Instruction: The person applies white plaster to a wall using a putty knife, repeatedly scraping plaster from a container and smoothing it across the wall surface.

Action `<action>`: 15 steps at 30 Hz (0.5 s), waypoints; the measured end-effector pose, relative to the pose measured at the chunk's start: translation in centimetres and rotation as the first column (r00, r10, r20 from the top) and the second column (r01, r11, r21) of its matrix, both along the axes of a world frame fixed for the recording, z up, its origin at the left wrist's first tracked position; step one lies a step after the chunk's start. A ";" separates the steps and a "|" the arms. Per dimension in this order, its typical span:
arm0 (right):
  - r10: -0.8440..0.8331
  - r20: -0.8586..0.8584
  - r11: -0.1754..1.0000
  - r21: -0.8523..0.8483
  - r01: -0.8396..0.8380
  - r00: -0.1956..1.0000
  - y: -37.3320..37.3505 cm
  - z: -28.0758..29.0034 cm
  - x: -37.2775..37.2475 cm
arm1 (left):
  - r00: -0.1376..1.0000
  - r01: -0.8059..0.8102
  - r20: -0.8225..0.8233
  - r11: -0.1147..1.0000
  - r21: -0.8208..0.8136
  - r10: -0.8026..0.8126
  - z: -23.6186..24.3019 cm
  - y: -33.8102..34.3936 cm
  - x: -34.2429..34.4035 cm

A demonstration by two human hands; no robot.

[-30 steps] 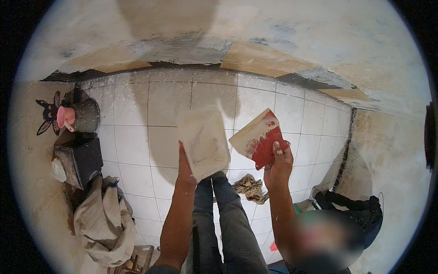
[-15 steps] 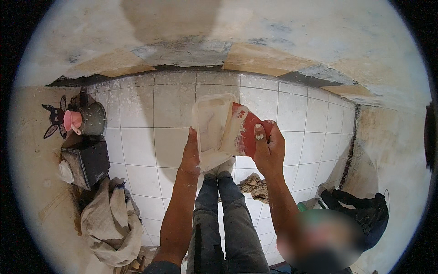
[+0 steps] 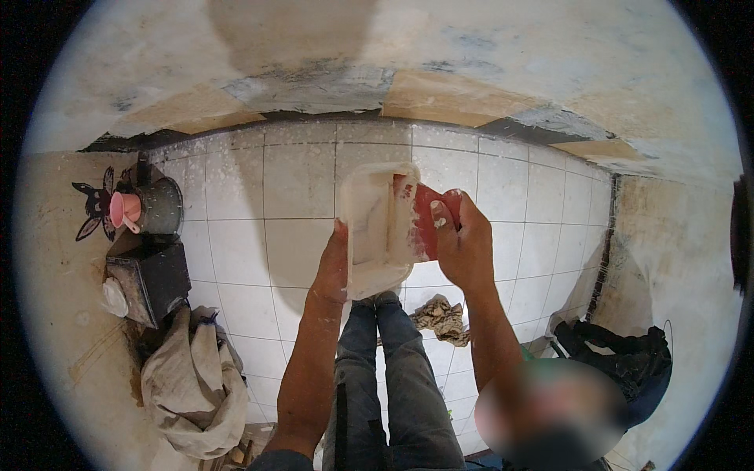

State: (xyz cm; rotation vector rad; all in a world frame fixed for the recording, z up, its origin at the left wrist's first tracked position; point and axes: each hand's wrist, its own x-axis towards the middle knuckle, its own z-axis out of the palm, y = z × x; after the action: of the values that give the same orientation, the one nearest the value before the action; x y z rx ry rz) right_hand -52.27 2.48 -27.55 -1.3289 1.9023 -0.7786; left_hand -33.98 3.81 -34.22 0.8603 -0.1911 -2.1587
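The two hands met in front of the body, above the tiled floor (image 3: pixel 298 251), which ran out to its far edge under a patchy wall (image 3: pixel 440 47). The left hand (image 3: pixel 331 267) was closed around the left side of a pale rectangular tray (image 3: pixel 367 228), thumb up along the rim, the other fingers hidden. The right hand (image 3: pixel 469 251) gripped a red scraper (image 3: pixel 427 231), its thumb pressed on top.

The relation that mattered lay between scraper and tray: the scraper was directly right of the tray, and its coated front part reached over or into the tray's right side. Whether that edge touched the inner wall could not be told. The right hand was nearer the tray's right wall; the left had the opposite one.

The tray's long axis ran from near the feet toward the floor's far edge, its open face turned up and somewhat to the right. The scraper pointed left, its broad front edge lying roughly along that same axis.

Below, a crumpled cloth (image 3: pixel 441 320) lay on the floor to the right of the legs (image 3: pixel 393 369), well in from its right edge.
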 end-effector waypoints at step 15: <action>-0.068 0.286 0.996 0.076 0.048 0.956 -0.3 -2.2 -1.4 | 0.984 0.011 0.181 0.999 -0.035 -0.005 -1.4 0.6 -0.2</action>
State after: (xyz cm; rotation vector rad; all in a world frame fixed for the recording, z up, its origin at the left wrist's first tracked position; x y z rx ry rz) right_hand -53.64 2.20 -29.73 -1.0576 1.7251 -0.8779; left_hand -34.19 4.40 -35.62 1.0362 -0.3245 -2.0778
